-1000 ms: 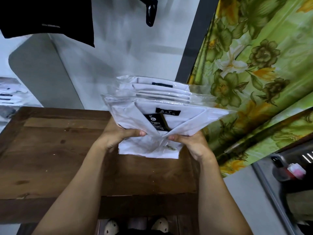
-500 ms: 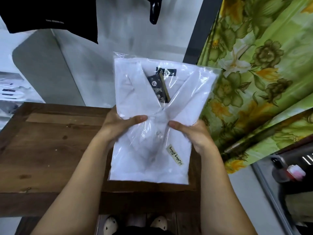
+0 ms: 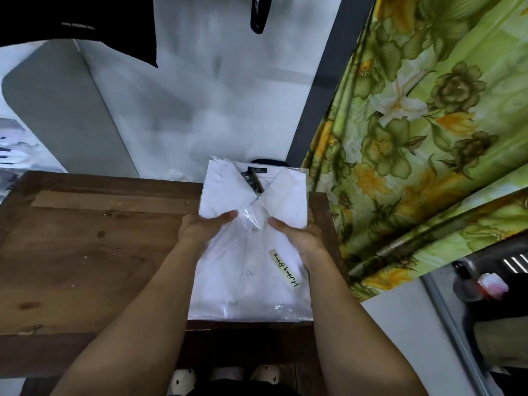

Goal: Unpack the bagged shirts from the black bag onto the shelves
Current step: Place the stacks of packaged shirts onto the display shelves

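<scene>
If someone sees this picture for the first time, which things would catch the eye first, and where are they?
First the white bagged shirt in the centre, over the right end of the brown wooden shelf, with the left hand and the right hand holding its sides, thumbs on top. Next, the bright green flowered curtain that fills the right side.

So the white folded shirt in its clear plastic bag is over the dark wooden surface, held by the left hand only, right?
Not quite: the head view shows both the left hand and the right hand gripping the white folded shirt in its clear plastic bag over the dark wooden surface.
</scene>
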